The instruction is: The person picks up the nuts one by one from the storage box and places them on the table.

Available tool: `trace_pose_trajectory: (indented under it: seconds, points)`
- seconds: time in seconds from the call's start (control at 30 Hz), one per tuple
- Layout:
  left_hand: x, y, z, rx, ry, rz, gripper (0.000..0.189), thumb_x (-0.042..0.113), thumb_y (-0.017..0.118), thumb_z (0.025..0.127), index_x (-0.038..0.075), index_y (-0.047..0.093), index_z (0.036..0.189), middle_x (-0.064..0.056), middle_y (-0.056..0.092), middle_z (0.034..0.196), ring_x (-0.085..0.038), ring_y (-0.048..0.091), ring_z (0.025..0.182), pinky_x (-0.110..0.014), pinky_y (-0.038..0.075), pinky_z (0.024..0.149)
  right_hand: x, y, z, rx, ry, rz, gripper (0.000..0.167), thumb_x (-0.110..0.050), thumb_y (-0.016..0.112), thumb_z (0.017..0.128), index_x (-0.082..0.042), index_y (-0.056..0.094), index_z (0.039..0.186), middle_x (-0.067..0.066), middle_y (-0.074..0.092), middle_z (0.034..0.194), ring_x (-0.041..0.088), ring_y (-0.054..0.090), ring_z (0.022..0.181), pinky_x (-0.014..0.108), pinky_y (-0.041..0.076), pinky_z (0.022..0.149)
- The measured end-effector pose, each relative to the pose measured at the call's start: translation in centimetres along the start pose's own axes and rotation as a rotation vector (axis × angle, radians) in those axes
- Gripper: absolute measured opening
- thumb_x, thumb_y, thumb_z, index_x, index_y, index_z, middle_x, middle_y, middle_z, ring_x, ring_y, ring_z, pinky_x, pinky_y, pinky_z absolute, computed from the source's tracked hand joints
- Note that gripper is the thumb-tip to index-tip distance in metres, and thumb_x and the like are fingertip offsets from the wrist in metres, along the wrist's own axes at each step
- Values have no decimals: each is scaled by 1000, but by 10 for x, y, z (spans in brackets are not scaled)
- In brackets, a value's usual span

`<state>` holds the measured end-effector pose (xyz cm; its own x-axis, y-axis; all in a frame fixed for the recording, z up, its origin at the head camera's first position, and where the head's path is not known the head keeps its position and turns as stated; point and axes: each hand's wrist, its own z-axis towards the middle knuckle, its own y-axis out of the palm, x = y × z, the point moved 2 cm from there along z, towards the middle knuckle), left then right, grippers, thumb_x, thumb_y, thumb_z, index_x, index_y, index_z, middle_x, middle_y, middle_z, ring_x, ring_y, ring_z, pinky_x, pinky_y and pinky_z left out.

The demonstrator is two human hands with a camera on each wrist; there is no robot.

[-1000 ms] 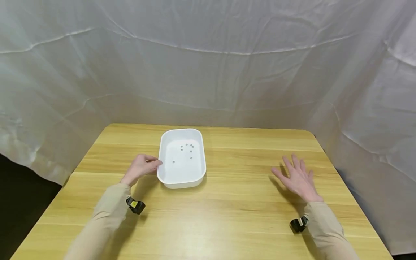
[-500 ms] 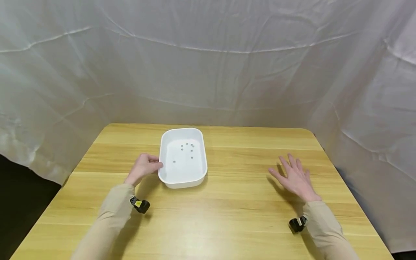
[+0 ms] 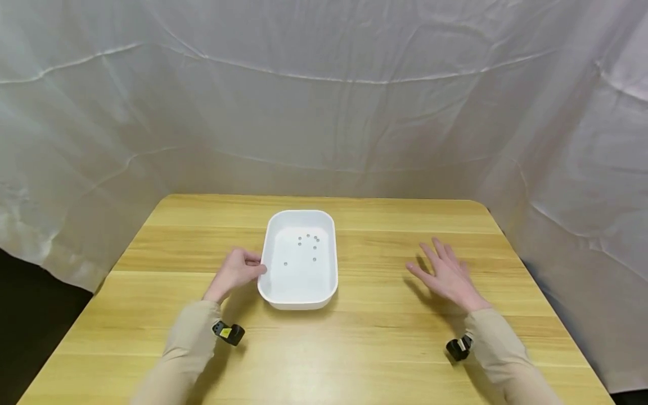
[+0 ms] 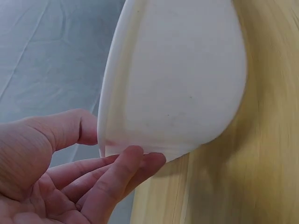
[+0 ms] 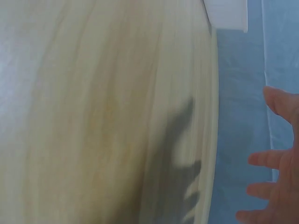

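Presently, the left hand (image 3: 235, 274) pinches the tray (image 3: 298, 286) at its left rim. The tray is between the hands, over the table (image 3: 374, 354); small dots (image 3: 315, 247) mark its floor. The right hand (image 3: 449, 278), fingers spread wide, is well apart.

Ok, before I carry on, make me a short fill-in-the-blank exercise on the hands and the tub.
1. The left hand pinches the side of the tub, whose colour is ____.
2. The right hand holds ____.
3. In the head view, small grey spots show ____, not outside, the tub.
4. Of the two hands, the one with its fingers spread apart is the ____ one.

Missing words: white; nothing; inside; right
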<state>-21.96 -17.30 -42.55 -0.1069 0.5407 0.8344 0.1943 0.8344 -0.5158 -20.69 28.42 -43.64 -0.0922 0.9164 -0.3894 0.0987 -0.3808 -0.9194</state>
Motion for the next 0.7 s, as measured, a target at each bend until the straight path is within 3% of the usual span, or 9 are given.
trace_pose_trajectory:
  seconds: [0.37, 0.7]
  points:
    - [7, 19, -15, 5, 8, 12, 35, 4, 68, 84, -12, 68, 115, -27, 74, 105, -29, 74, 91, -36, 63, 81, -22, -10, 10, -9, -79, 38, 86, -62, 48, 97, -7, 27, 159, 25, 9, 168, 52, 9, 153, 81, 6, 114]
    - [11, 27, -22, 21, 18, 6, 31, 4, 68, 84, -11, 70, 111, -26, 75, 103, -32, 75, 94, -40, 62, 85, -68, -22, 22, -2, -324, 60, 65, -42, 62, 97, -2, 48, 147, 28, 44, 152, 47, 43, 139, 65, 38, 113]
